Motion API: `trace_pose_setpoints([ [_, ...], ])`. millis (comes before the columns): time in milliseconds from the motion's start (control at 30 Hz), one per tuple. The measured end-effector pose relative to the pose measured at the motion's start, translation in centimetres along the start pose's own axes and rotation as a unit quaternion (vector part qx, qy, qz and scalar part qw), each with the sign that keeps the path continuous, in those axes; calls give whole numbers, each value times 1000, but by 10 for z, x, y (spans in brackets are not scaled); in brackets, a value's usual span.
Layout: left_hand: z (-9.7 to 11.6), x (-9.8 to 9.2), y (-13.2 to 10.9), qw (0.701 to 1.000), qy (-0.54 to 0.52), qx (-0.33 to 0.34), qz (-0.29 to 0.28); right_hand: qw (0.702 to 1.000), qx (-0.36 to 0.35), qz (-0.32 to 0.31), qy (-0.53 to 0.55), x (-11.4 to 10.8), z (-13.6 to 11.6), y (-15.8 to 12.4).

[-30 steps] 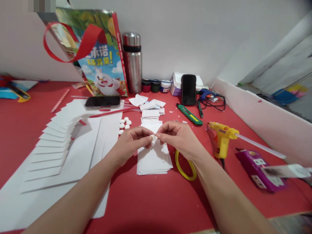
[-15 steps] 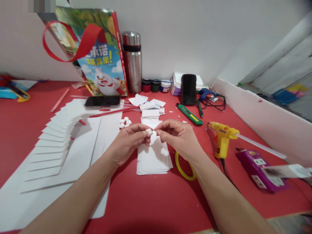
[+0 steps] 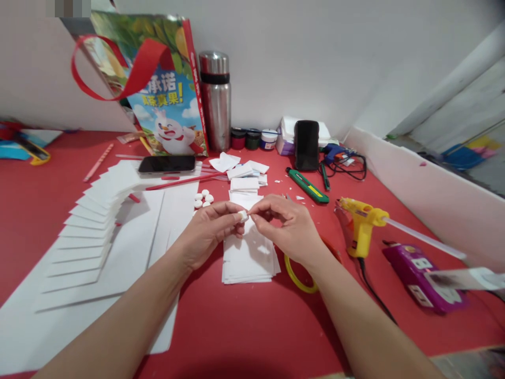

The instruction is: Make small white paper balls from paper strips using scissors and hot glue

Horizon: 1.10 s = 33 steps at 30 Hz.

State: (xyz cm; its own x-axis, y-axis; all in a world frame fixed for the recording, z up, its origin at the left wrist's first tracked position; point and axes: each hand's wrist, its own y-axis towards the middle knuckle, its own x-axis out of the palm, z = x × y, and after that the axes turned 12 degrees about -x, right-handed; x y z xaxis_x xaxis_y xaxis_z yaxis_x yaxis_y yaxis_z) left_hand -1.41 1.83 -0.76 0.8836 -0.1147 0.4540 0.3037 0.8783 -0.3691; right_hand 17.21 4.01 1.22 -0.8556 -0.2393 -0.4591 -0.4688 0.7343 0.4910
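Note:
Between thumb and fingers, my left hand (image 3: 215, 226) pinches a small white piece (image 3: 244, 216); its kind is too small to tell. My right hand (image 3: 282, 223) is closed in a pinch right beside that piece, and whatever lies between its fingertips is hidden. Both hands hover over a stack of white paper sheets (image 3: 246, 266). Several small white rounded pieces (image 3: 205, 195) lie just beyond my left hand. Partly under my right wrist are scissors with a yellow handle ring (image 3: 296, 280).
A fanned white paper staircase (image 3: 79, 247) stands at left on white sheets. Rightward lie a green utility knife (image 3: 307, 185), a yellow glue gun (image 3: 361, 223) and a purple box (image 3: 422, 279). Behind are a phone (image 3: 168, 164), a steel flask (image 3: 215, 105), paint jars (image 3: 253, 139) and a gift bag (image 3: 169, 105).
My right hand has shifted slightly, its fingertips still by the white piece. More of the scissors' handle shows beside my right wrist. My left hand keeps its pinch.

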Motion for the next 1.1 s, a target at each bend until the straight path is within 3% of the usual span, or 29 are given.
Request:
trace_pose_setpoints([
  [233,-1,-2,1,1000,14,-8,2,998,-50,-15,-33,0,-1,-1],
  [367,-1,0,0,1000,15,-2,4,998,-56,17,-29,-3,-5,0],
  [567,-3,0,-1,998,51,26,6,986,53,114,113,-7,-5,2],
  [800,-5,-1,-1,996,82,44,-14,948,156,69,270,-2,6,3],
  [1100,-6,-4,0,994,97,44,-25,936,185,44,296,-1,8,1],
])
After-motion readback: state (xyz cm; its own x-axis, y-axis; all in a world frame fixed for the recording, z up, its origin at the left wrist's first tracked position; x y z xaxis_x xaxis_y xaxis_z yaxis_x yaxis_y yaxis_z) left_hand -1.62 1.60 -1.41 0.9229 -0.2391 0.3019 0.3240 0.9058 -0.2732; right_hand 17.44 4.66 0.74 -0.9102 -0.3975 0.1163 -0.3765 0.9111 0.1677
